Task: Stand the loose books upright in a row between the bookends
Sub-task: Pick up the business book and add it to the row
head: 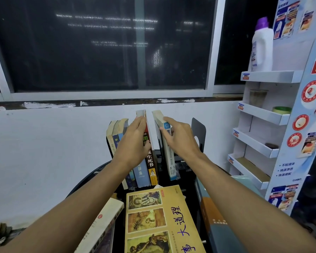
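Several books (117, 136) stand upright in a row on a dark round table (84, 181). My left hand (133, 141) presses flat against the tallest of them, a dark red-spined book (150, 157). A gap separates it from a white and blue book (169, 157), which my right hand (179, 136) holds upright by its top. The black right bookend (199, 132) stands just behind that hand. The left bookend is hidden behind the row. Lying flat near me are a yellow book (159, 220), a pale book (106, 221) at left, and a grey-orange book (213, 216) at right.
A white wall and a dark window lie behind the table. At the right stands a white cardboard display rack (259, 143) holding a white bottle with a purple cap (262, 46), a cup and a tape roll.
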### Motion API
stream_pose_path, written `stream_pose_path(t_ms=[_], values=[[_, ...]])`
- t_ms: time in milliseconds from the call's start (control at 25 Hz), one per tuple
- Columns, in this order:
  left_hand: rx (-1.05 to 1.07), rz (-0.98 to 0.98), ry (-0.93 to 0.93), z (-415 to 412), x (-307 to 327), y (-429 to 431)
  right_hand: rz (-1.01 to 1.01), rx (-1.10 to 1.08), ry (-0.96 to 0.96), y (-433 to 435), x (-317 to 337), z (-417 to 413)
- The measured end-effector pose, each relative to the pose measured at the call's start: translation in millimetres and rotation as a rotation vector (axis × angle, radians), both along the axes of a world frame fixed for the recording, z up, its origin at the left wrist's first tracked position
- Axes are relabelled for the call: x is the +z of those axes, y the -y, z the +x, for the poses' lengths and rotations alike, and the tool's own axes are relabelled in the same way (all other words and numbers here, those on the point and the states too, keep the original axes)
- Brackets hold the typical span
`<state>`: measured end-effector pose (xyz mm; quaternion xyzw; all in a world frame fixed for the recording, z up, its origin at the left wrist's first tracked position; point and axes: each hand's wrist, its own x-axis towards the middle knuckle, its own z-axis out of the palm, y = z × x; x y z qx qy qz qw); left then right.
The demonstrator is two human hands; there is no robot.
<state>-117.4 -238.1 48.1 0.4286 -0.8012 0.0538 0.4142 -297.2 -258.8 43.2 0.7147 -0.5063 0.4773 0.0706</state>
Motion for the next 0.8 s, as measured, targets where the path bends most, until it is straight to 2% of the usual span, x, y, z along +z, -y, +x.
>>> stream_pose_path(t_ms=[400,600,800], values=[[-0.013,0.068,0.021,0.9,4.8,-6.4,0.226,0.061,0.008,-19.2,4.9,-3.5],[-0.012,0.117,0.015,5.2,5.0,-37.1,0.278,0.021,-0.009,-37.9,-3.3,-12.1],[-0.006,0.254,0.068,20.3,-16.2,-79.9,0.421,0.045,-0.159,-84.8,-19.4,-22.2]])
